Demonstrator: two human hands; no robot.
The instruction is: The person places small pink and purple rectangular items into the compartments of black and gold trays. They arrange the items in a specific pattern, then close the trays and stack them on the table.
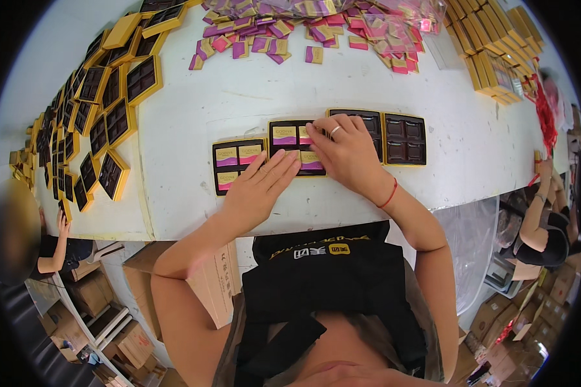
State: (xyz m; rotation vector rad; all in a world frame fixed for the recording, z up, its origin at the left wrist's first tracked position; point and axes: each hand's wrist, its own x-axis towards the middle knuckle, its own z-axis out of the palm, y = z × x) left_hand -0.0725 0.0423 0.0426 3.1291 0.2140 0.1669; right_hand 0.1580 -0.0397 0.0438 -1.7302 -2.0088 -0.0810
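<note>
Four dark trays with gold rims lie in a row on the white table [239,90]. The leftmost tray [237,164] holds purple-and-gold and pink-and-gold wrapped squares. The second tray [290,138] holds several wrapped squares too. My left hand [259,189] lies flat, fingers apart, with its fingertips on the second tray's lower edge. My right hand [343,151], with a ring and a red wrist cord, presses on that tray's right side and covers part of the third tray [366,122]. The fourth tray [405,139] shows bare dark compartments.
A heap of loose wrapped squares [316,29] lies at the far edge. Bare gold-rimmed trays [110,109] are spread along the left, and stacked gold lids [490,51] stand at the far right. Other people work at left [55,248] and right [549,222]. Cardboard boxes [135,345] stand below.
</note>
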